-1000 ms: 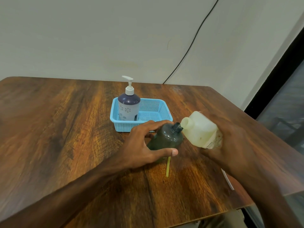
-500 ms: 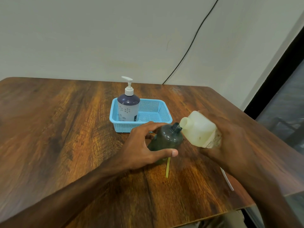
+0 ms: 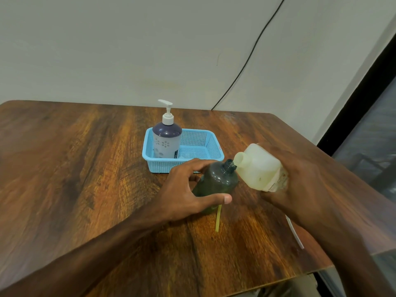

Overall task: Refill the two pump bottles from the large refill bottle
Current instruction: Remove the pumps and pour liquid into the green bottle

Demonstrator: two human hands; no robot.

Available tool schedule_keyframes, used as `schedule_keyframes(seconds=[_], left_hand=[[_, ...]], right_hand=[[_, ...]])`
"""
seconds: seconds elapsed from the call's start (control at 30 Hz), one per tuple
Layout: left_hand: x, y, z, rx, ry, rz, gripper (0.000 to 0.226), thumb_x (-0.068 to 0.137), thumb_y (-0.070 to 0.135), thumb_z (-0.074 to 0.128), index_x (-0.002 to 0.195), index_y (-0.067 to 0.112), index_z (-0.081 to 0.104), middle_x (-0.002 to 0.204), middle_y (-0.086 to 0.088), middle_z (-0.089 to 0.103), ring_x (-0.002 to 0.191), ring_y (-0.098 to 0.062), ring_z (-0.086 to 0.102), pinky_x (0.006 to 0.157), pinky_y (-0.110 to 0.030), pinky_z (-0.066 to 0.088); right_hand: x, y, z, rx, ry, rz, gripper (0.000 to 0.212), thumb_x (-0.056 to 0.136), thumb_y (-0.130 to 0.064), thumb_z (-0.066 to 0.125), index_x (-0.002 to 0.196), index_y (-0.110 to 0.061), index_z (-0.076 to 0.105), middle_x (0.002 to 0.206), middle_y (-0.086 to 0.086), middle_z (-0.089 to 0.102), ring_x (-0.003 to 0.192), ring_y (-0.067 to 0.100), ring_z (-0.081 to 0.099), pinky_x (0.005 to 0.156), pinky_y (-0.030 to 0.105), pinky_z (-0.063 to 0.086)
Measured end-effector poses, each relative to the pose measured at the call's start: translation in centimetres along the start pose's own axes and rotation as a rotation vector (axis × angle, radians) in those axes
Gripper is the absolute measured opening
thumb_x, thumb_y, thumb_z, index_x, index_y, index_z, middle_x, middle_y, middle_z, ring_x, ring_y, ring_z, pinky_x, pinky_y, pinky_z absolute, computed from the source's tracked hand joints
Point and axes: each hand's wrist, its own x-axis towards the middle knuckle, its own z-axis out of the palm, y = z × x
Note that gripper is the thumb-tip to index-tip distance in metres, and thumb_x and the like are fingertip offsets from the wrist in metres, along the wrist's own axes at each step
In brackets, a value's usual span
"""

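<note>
A dark green bottle (image 3: 217, 181) without its pump stands on the wooden table (image 3: 85, 168), tilted a little, and my left hand (image 3: 184, 194) grips its body. My right hand (image 3: 300, 185) holds the large pale refill bottle (image 3: 257, 168) tipped leftward, its open spout right at the green bottle's neck. The second pump bottle (image 3: 166, 140), purple and white with a white pump head, stands upright in the left side of a blue basket (image 3: 205, 146) behind my hands.
A yellowish dip tube (image 3: 218, 219) lies on the table below the green bottle. A white tube (image 3: 295, 234) lies near the table's right edge, partly hidden by my right forearm. A black cable runs down the wall.
The refill bottle's spout has come slightly closer to the green bottle's neck. Both hands keep their hold and everything else is still.
</note>
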Motion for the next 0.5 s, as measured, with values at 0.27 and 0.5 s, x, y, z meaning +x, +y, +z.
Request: schedule_keyframes(seconds=[0.27,0.5], left_hand=[[-0.10,0.00,0.05,0.005,0.006,-0.003,0.071,0.072,0.049,0.089,0.135,0.033,0.061,0.128,0.023,0.066,0.124,0.003,0.057,0.098,-0.026,0.056],[-0.04,-0.04,0.13,0.010,0.012,-0.016,0.073,0.071,0.052,0.088,0.136,0.036,0.059,0.131,0.025,0.063,0.124,0.009,0.054,0.096,-0.016,0.052]], right_hand=[[0.09,-0.08,-0.19,0.010,0.009,-0.035,0.084,0.052,-0.003,0.098,0.129,-0.004,0.065,0.110,0.013,0.072,0.098,0.025,0.063,0.074,0.035,0.048],[0.38,-0.13,-0.49,0.073,0.000,-0.028,0.089,0.056,-0.007,0.097,0.135,-0.017,0.058,0.117,0.013,0.071,0.106,0.029,0.062,0.080,0.042,0.051]])
